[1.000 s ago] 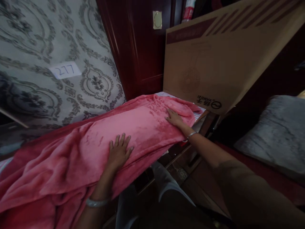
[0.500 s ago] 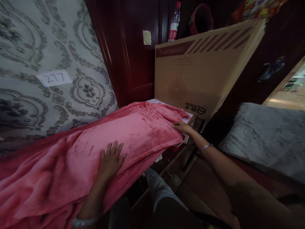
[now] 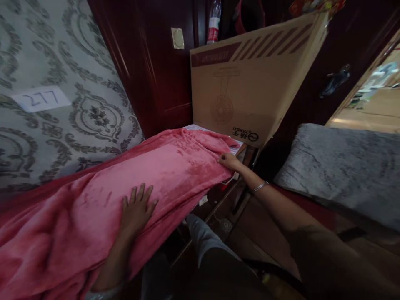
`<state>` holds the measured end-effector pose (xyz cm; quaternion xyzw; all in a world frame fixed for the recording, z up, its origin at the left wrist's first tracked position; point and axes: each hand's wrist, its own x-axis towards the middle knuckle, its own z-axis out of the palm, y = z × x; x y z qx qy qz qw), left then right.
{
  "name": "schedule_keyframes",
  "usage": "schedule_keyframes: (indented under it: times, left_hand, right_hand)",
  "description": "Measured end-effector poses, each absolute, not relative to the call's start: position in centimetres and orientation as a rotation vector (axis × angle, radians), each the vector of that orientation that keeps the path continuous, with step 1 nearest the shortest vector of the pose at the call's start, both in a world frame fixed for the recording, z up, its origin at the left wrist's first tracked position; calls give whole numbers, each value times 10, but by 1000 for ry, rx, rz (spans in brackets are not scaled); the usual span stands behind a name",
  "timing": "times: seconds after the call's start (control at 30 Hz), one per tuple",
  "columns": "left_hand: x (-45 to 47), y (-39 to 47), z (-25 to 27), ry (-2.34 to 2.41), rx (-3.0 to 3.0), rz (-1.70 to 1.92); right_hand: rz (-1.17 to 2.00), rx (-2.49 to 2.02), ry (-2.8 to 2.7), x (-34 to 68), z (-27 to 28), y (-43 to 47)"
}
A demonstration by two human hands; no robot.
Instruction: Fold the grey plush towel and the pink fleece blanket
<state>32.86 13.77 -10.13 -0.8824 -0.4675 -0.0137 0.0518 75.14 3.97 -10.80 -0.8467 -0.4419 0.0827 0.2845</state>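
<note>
A pink plush blanket [image 3: 125,179] lies along the wall, smooth and flat in its middle and bunched into folds at the left. Flat on its near part rests my left hand [image 3: 136,210], palm down with the fingers spread. At the blanket's far right edge my right hand [image 3: 229,161] has its fingers curled and pinched on the cloth. A bit of striped fabric [image 3: 239,145] shows from under the blanket beyond that hand.
Behind the blanket stands a large cardboard box [image 3: 243,83], with a plastic bottle [image 3: 214,23] behind its top edge. A grey plush-covered seat [image 3: 340,171] is at the right. Patterned wallpaper bearing a paper label [image 3: 40,98] covers the left wall. My knee [image 3: 203,237] is below the blanket's near edge.
The view has turned slightly, so the scene sits further left. My right hand's fingers have curled in tighter at the blanket's edge. My left hand stays flat on the blanket.
</note>
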Motion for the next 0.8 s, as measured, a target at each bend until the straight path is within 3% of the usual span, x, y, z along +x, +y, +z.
schedule_keyframes:
  times: [0.4,0.8]
  left_hand:
    - [327,142,-106,-1400,-2655,-42]
    - [330,136,-99,-1404,-2655,-14]
  right_hand:
    - [98,-2293,-1051,744,-110,42]
    - [256,-1996,-760,732,-126,8]
